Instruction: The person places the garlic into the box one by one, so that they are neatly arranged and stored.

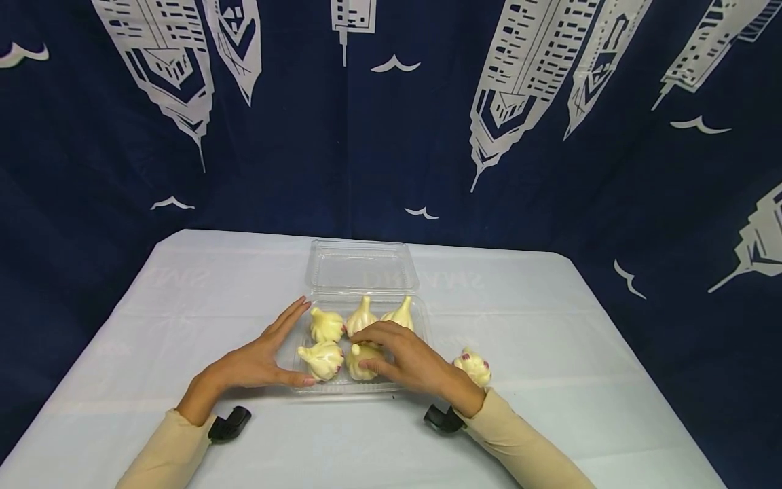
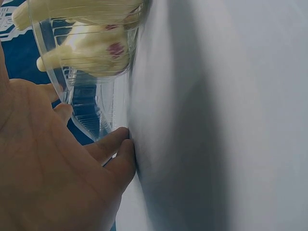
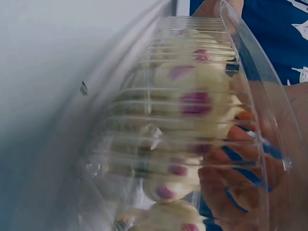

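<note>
A clear plastic container holds several garlic bulbs in two rows. My right hand reaches over its near side and grips the bulb in the middle of the front row, thumb on one side and fingers over the top. My left hand is spread at the container's left side, thumb at the near left corner beside the front left bulb. In the left wrist view the left hand has its fingers extended beside the clear wall. The right wrist view shows the right hand through the wall.
The container's clear lid lies folded back behind it. One more garlic bulb lies on the white table to the right, close to my right wrist. A dark blue printed cloth hangs behind the table.
</note>
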A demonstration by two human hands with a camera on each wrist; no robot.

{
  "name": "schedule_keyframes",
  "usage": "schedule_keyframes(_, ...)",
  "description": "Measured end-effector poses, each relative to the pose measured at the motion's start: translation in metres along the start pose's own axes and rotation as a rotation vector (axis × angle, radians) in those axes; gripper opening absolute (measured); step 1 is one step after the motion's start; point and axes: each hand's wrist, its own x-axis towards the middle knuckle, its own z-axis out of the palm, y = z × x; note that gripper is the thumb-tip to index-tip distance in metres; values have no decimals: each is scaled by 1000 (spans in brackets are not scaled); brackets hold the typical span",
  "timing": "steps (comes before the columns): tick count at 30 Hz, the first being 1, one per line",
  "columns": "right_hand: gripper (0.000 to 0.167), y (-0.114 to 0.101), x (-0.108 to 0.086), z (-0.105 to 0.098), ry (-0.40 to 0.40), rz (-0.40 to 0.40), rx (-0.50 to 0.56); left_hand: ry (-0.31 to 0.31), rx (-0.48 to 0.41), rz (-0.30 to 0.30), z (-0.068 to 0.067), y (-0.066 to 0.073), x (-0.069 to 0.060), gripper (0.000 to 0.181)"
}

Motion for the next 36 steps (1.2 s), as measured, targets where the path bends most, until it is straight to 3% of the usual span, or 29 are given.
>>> schedule_keyframes(7, 31, 1, -2, -1, 6, -40, 10, -4, 1, 4, 2, -1, 2, 127)
schedule_keyframes(18, 29, 4, -12, -27, 43, 10, 61, -1, -3, 5, 3, -1, 1, 127)
schedule_keyframes(25, 29, 14, -35, -43, 76, 74, 61, -6, -10, 1, 4, -1, 0, 128)
schedule_keyframes(36, 31, 31, -79, -67, 162, 162, -23, 1, 15, -3, 1, 1, -1, 126)
